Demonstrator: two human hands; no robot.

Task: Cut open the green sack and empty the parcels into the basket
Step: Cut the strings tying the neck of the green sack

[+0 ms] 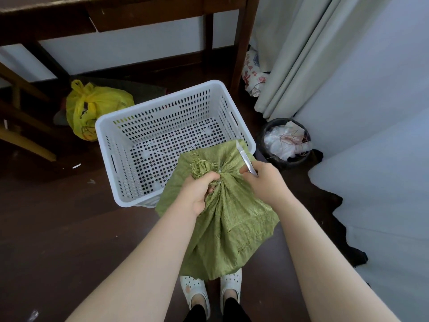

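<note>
Sack: our green sack (222, 217) is tied shut, its top over the basket's (157, 101) 5 o'clock corner.
Left hand (199, 191): fingers curled round the knotted neck.
Right hand (264, 180): fingers pinch the knife (245, 158), its blade pointing to 12 o'clock.
Progress: no parcels in the basket; we judge cutting and emptying both remain.

Soft, even indoor light, wide-angle view
The white perforated plastic basket (157, 103) and pale grey-beige fabric curtain (301, 54) read bright without glare; the dark brown wooden floor (58, 217) looks dim, shadows faint; straight lines bow near the edges

basket (130, 126) open on top, sack (232, 217) overhangs near corner, bin (267, 133) rt
</note>
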